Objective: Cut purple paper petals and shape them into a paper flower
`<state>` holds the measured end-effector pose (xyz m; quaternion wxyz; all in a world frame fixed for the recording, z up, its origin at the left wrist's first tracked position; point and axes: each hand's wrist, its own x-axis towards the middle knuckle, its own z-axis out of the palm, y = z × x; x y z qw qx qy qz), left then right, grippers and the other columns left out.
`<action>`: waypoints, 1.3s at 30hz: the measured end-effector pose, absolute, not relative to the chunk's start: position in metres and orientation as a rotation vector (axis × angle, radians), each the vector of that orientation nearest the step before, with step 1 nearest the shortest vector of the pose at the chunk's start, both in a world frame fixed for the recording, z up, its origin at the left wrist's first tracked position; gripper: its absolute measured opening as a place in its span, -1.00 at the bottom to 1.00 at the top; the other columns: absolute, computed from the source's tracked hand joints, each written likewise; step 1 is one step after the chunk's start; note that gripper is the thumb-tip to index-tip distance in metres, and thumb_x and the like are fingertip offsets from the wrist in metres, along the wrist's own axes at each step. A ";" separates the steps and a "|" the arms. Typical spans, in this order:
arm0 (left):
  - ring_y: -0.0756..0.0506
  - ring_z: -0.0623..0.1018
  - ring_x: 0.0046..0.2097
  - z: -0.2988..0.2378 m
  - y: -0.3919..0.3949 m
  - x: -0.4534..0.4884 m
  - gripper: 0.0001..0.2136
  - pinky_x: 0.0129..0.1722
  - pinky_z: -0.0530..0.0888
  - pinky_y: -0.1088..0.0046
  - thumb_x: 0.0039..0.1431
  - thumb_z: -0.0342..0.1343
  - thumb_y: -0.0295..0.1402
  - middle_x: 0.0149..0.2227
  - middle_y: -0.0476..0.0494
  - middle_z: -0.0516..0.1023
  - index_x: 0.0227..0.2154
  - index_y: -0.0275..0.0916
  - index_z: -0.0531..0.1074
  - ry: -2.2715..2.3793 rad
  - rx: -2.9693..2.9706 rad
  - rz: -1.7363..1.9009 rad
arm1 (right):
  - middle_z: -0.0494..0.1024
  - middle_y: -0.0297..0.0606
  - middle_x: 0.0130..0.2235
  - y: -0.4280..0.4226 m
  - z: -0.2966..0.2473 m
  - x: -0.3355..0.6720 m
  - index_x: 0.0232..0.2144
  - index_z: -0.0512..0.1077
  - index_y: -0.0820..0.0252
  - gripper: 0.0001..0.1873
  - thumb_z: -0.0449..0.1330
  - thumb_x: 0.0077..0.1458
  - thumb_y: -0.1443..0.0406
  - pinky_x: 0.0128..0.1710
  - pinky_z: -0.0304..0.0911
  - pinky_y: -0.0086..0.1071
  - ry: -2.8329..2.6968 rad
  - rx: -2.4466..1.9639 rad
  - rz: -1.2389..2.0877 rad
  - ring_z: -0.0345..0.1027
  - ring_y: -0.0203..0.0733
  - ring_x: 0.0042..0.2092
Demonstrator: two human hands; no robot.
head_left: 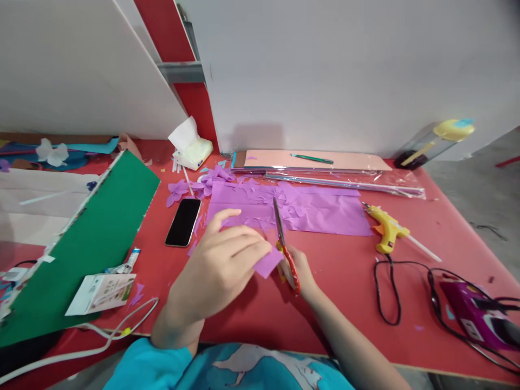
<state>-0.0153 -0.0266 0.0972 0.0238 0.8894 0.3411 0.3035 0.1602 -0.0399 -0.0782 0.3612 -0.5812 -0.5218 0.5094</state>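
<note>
Between the thumb and fingers of my left hand (225, 265) is a small purple paper piece (268, 262), its free corner pointing down and right. My right hand (303, 273) grips red-handled scissors (280, 225), with the blades pointing up and away from me, close to the paper. Part of that hand is hidden behind the handles. Beyond both hands lies a wide purple paper sheet (333, 211) with many cut scraps on it. Purple paper petals (177, 190) lie at its left end.
A black phone (183, 222) lies left of the sheet. At right are a yellow glue gun (388, 227) with its cable and a purple power box (471, 314). A green cutter (312, 158) lies at the back; a green board (101, 238) leans at left.
</note>
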 end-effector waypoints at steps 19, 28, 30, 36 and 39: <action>-0.12 0.53 -0.26 0.059 0.017 -0.032 -0.84 -0.24 0.42 0.38 0.08 0.00 -0.39 -0.38 -0.08 0.58 -0.39 -0.23 0.50 1.309 2.626 0.272 | 0.26 -0.45 -0.61 -0.044 -0.067 0.158 -0.33 0.29 0.22 -0.73 0.11 -0.03 0.15 -0.60 0.12 -0.49 -1.268 -1.347 1.430 0.14 -0.38 -0.60; -0.10 0.54 -0.32 0.053 0.024 -0.024 -0.86 -0.33 0.40 0.46 -0.01 0.07 -0.40 -0.36 -0.09 0.59 -0.40 -0.26 0.50 1.355 2.357 0.370 | 0.20 -0.41 -0.55 -0.048 -0.057 0.160 -0.46 0.22 0.19 -0.54 0.00 -0.04 -0.10 -0.62 0.01 -0.51 -1.321 -1.125 1.603 0.03 -0.42 -0.58; -0.08 0.52 -0.36 0.054 0.025 -0.023 -0.88 -0.37 0.38 0.48 -0.02 0.07 -0.39 -0.39 -0.08 0.58 -0.42 -0.27 0.49 1.377 2.304 0.419 | 0.22 -0.38 -0.52 -0.049 -0.054 0.160 -0.44 0.24 0.20 -0.49 -0.02 -0.06 -0.14 -0.61 0.03 -0.50 -1.326 -1.126 1.619 0.05 -0.40 -0.56; 0.04 0.31 -0.52 0.058 0.027 -0.023 -0.86 -0.53 0.21 0.53 -0.04 0.07 -0.35 -0.61 0.04 0.36 -0.60 -0.30 0.37 1.388 2.203 0.429 | 0.34 -0.22 -0.33 -0.052 -0.057 0.160 -0.23 0.29 0.13 -0.36 -0.06 -0.12 -0.23 -0.41 0.21 -0.40 -1.319 -1.087 1.575 0.23 -0.22 -0.34; 0.07 0.20 -0.53 0.059 0.029 -0.023 -0.82 -0.54 0.14 0.54 -0.04 0.05 -0.34 -0.62 0.08 0.22 -0.65 -0.29 0.26 1.353 2.151 0.429 | 0.33 -0.20 -0.27 -0.051 -0.057 0.163 -0.18 0.27 0.10 -0.31 -0.08 -0.13 -0.26 -0.33 0.23 -0.34 -1.365 -1.014 1.613 0.23 -0.18 -0.29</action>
